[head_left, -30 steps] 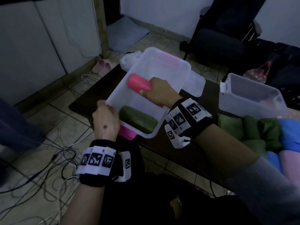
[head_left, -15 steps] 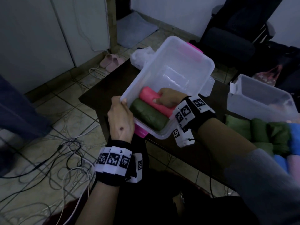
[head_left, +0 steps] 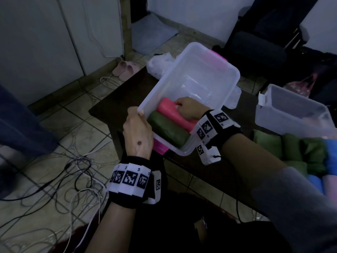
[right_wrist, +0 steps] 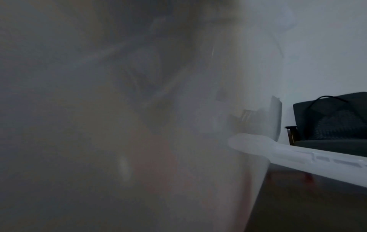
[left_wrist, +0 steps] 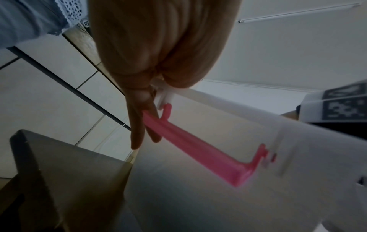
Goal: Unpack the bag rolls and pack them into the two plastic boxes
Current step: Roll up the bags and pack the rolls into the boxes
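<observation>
The head camera looks down from above and a little forward at the dark counter point(head_left: 131, 92), at both wrists, and at the tilted clear plastic box with pink latches point(head_left: 197, 70). The left wrist camera sits under the left hand point(left_wrist: 158, 47), very near, and looks up along the fingers point(left_wrist: 137, 125) at the outside wall of the same box and its pink latch point(left_wrist: 198, 144). The right wrist camera is pressed almost against the cloudy box wall point(right_wrist: 119, 125), so most is blurred; at its right edge it faces a dark armchair point(right_wrist: 327, 122). All three views share this box.
</observation>
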